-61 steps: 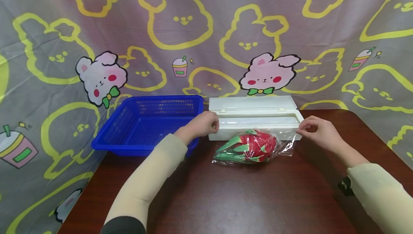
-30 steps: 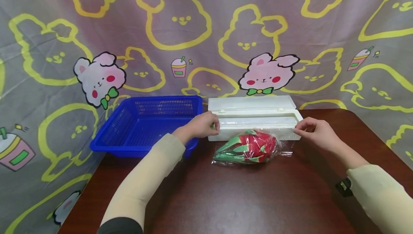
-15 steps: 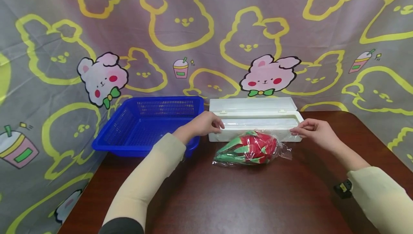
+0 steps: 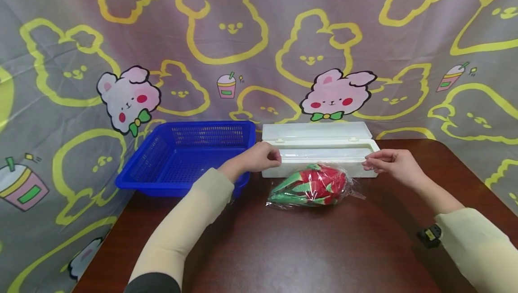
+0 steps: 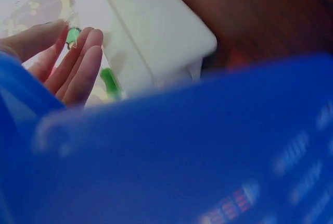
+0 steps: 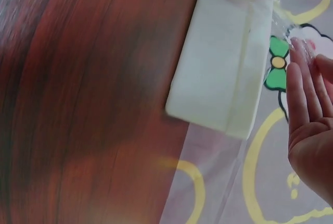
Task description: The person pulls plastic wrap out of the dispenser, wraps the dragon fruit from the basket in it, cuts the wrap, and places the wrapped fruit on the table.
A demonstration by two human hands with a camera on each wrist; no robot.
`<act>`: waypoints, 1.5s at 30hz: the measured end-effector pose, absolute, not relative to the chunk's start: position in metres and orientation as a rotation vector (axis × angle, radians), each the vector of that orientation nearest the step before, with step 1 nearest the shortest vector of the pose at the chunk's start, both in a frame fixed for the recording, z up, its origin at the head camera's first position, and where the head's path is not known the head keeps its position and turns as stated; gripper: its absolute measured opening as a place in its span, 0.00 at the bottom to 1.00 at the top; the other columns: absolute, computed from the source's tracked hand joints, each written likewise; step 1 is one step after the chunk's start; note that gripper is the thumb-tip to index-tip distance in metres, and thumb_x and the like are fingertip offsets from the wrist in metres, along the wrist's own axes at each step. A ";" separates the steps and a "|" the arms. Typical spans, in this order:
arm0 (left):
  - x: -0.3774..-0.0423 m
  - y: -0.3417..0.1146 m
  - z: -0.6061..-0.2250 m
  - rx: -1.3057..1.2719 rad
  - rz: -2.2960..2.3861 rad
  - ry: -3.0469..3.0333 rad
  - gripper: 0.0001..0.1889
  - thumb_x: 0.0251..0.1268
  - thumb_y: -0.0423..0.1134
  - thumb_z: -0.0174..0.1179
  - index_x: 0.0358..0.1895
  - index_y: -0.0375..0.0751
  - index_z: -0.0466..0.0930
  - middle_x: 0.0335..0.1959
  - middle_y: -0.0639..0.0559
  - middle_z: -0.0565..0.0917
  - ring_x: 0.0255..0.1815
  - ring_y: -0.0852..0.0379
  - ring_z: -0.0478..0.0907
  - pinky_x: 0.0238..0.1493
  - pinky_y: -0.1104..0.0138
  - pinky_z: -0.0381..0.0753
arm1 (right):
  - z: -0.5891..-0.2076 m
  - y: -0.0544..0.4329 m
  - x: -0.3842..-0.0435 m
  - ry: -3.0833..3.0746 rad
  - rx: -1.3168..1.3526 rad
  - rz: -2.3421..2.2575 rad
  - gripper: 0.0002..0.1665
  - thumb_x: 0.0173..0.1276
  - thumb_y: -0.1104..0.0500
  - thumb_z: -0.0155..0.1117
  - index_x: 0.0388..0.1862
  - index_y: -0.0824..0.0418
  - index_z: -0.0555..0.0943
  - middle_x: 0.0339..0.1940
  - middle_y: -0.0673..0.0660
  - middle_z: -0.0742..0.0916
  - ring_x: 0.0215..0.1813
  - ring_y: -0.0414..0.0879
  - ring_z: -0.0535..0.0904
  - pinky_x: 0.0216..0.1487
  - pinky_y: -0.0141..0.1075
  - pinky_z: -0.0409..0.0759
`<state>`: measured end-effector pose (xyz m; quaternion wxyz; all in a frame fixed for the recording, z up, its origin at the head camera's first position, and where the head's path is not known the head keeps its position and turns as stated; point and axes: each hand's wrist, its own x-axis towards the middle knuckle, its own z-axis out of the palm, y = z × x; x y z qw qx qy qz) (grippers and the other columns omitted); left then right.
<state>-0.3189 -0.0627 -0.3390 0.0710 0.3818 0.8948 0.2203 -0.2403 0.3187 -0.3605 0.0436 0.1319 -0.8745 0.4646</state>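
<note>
In the head view a white cling film dispenser [image 4: 319, 169] stands with its lid [image 4: 317, 131] raised and a roll of film [image 4: 323, 153] inside. My left hand [image 4: 261, 156] pinches clear cling film by the dispenser's left end. At the right end my right hand [image 4: 394, 165] pinches film too; in the right wrist view, crinkled cling film [image 6: 308, 52] shows at its thumb and fingertips. The film's full extent is hard to see. Before the dispenser lies a red and green dragon fruit-shaped item [image 4: 319, 186] in clear plastic.
A blue plastic basket [image 4: 190, 189] with slotted sides stands left of the dispenser, close under my left forearm; its wall [image 5: 182, 146] fills much of the left wrist view. A patterned curtain [image 4: 243, 37] hangs behind the brown table [image 4: 307, 248].
My right hand has shifted slightly left along the dispenser, and my left hand slightly right, so they are nearer each other. The wrapped item and basket stay in place.
</note>
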 end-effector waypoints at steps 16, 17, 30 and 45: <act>-0.289 -0.035 -0.347 0.899 1.020 2.473 0.05 0.66 0.34 0.63 0.33 0.37 0.83 0.25 0.50 0.82 0.22 0.61 0.74 0.24 0.72 0.74 | -0.348 0.274 -0.231 -2.612 0.432 1.496 0.17 0.69 0.62 0.64 0.47 0.77 0.80 0.35 0.64 0.88 0.34 0.41 0.86 0.36 0.32 0.83; -0.289 -0.034 -0.348 0.901 1.025 2.477 0.05 0.66 0.34 0.63 0.33 0.37 0.83 0.24 0.51 0.81 0.22 0.61 0.73 0.24 0.72 0.73 | -0.349 0.271 -0.231 -2.614 0.428 1.486 0.16 0.68 0.62 0.65 0.46 0.76 0.81 0.34 0.64 0.88 0.34 0.41 0.85 0.36 0.31 0.82; -0.283 -0.028 -0.370 0.970 1.147 2.526 0.04 0.61 0.37 0.68 0.34 0.41 0.89 0.29 0.59 0.86 0.32 0.68 0.76 0.39 0.73 0.73 | -0.369 0.249 -0.229 -2.690 0.482 1.477 0.17 0.67 0.56 0.67 0.49 0.66 0.85 0.41 0.60 0.87 0.42 0.48 0.78 0.38 0.34 0.80; -0.274 -0.022 -0.379 0.909 1.273 2.519 0.05 0.60 0.37 0.69 0.36 0.40 0.89 0.32 0.57 0.85 0.35 0.66 0.77 0.39 0.72 0.75 | -0.374 0.242 -0.231 -2.715 0.594 1.286 0.10 0.61 0.66 0.71 0.41 0.60 0.89 0.37 0.54 0.84 0.39 0.50 0.77 0.33 0.32 0.80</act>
